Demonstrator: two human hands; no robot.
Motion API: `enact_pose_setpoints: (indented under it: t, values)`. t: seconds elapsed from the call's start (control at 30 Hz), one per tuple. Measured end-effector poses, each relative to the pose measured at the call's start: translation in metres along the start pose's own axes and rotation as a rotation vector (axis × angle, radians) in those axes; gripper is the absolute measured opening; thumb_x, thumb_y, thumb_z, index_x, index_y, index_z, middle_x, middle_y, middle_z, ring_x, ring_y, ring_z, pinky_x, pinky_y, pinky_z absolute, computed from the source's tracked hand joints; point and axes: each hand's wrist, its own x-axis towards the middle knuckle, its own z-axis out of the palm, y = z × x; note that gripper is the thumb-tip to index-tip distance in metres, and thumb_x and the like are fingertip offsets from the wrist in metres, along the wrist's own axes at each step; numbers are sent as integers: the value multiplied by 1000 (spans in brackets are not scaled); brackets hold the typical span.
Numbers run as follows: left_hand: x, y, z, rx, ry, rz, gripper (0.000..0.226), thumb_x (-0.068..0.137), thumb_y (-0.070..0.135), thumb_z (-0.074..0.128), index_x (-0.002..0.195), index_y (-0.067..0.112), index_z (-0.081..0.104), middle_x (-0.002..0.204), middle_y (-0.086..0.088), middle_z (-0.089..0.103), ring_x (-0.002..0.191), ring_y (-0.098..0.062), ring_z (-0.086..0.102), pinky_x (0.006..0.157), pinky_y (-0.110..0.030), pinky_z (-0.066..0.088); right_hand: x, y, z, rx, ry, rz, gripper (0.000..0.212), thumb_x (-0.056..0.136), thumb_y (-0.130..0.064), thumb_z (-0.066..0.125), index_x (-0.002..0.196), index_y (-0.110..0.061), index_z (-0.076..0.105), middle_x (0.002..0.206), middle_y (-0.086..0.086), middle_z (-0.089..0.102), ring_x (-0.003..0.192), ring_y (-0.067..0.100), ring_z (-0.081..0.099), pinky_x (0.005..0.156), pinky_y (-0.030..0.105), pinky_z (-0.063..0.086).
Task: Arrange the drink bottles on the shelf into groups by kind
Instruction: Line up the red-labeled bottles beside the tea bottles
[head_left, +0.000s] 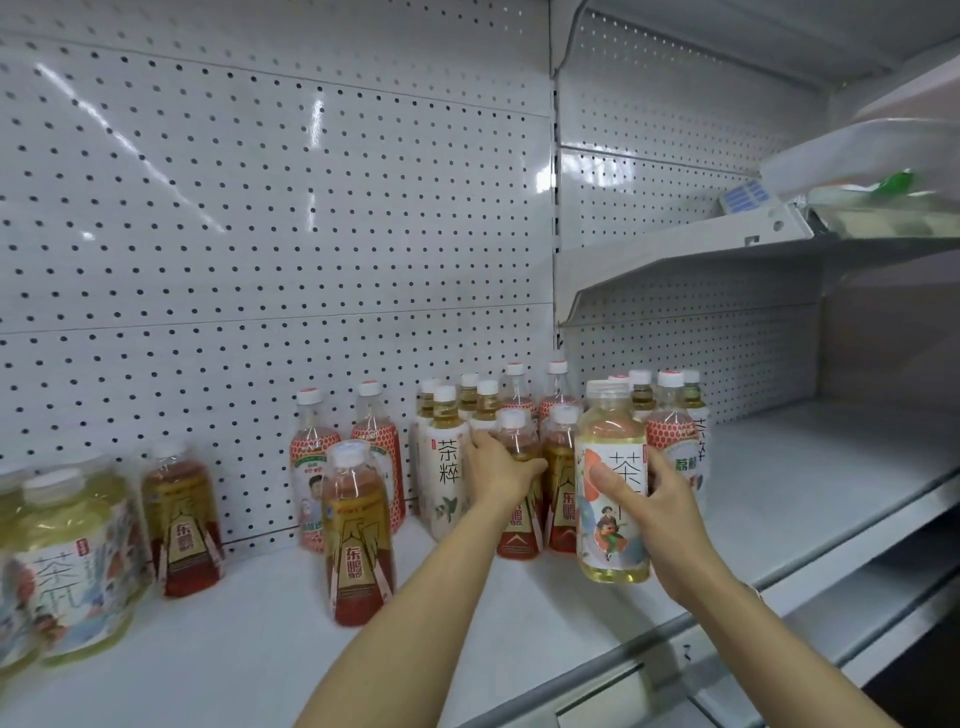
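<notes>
The person has both hands in among the mixed cluster at the middle of the shelf (779, 467). The right hand (660, 499) has its fingers (610, 480) wrapped round a pale tea bottle (613, 488), thumb across the label, the bottle upright and seemingly just clear of the shelf. The left hand (496, 462) closes over the shoulder of a red-and-gold bottle (517, 499) in the front row. To my eye the pale one belongs with its matching bottles (67, 561) at the far left, well apart from here, so it should travel low and upright along the front edge, clear of the lone red-and-gold bottle (358, 535) standing forward. The left-hand bottle wants lifting straight up first, since its neighbours stand touching it.
</notes>
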Motion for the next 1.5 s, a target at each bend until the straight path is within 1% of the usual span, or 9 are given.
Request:
enact_pose_setpoints:
  t: [0.07, 0.2, 0.4, 0.63, 0.73, 0.87, 1.0, 1.33, 1.5]
  values:
    - [2, -3, 8, -11, 40, -48, 104, 56, 44, 91, 139, 5, 41, 132, -10, 57, 123, -31, 56, 99, -48, 51, -1, 3, -2, 5, -18, 11, 54, 66, -38, 76, 115, -24, 59, 97, 2, 75, 84, 21, 74, 69, 38, 59]
    - [0, -8, 7, -4, 82, -64, 86, 49, 60, 85, 118, 15, 59, 114, -2, 68, 101, -23, 66, 83, -42, 59, -8, 6, -1, 16, -54, 32, 51, 67, -35, 77, 114, -24, 60, 97, 0, 75, 86, 19, 73, 70, 35, 59]
    - [-51, 1, -28, -103, 126, 63, 61, 61, 46, 89, 110, 23, 61, 105, 4, 71, 96, -18, 68, 86, -42, 57, -29, 12, -4, 27, -120, 46, 44, 77, -25, 77, 118, -23, 60, 102, -1, 75, 91, 16, 72, 72, 28, 59]
    - [-126, 0, -79, -220, 235, 140, 60, 59, 59, 86, 107, 33, 62, 95, 14, 69, 92, -10, 68, 84, -33, 57, -66, 17, 9, 38, -154, 62, 61, 63, -44, 81, 115, -19, 61, 105, 5, 73, 96, 24, 71, 87, 50, 56]
    - [-151, -6, -103, -210, 294, 133, 67, 48, 79, 78, 98, 37, 62, 94, 12, 70, 90, -10, 68, 82, -37, 58, -83, 14, 23, 48, -196, 77, 71, 58, -54, 85, 116, -21, 60, 107, 4, 73, 98, 23, 70, 88, 51, 56]
    - [-173, -21, -141, -192, 357, 89, 69, 54, 66, 84, 107, 27, 63, 96, 10, 70, 88, -9, 68, 83, -37, 59, -100, 6, 51, 50, -251, 56, 69, 59, -54, 85, 117, -26, 60, 108, 2, 72, 99, 21, 70, 87, 50, 56]
    - [-183, -43, -185, -178, 402, 45, 73, 50, 69, 83, 106, 26, 67, 93, 10, 72, 85, -8, 69, 81, -38, 59, -114, -3, 89, 82, -287, 46, 57, 63, -41, 80, 113, -25, 60, 105, 2, 72, 96, 21, 70, 84, 43, 58]
    - [-182, -111, -298, -136, 462, -8, 54, 48, 70, 82, 85, 39, 57, 91, 12, 70, 86, -12, 68, 82, -43, 59, -133, 4, 214, 89, -328, 72, 66, 61, -43, 86, 118, -28, 56, 107, -5, 70, 96, 14, 70, 83, 40, 59]
    - [-185, -148, -350, -95, 510, -10, 62, 53, 66, 84, 101, 36, 58, 101, 11, 68, 93, -11, 65, 85, -40, 57, -152, 14, 275, 112, -376, 91, 66, 68, -23, 86, 123, -28, 51, 110, -4, 68, 95, 11, 69, 77, 32, 58]
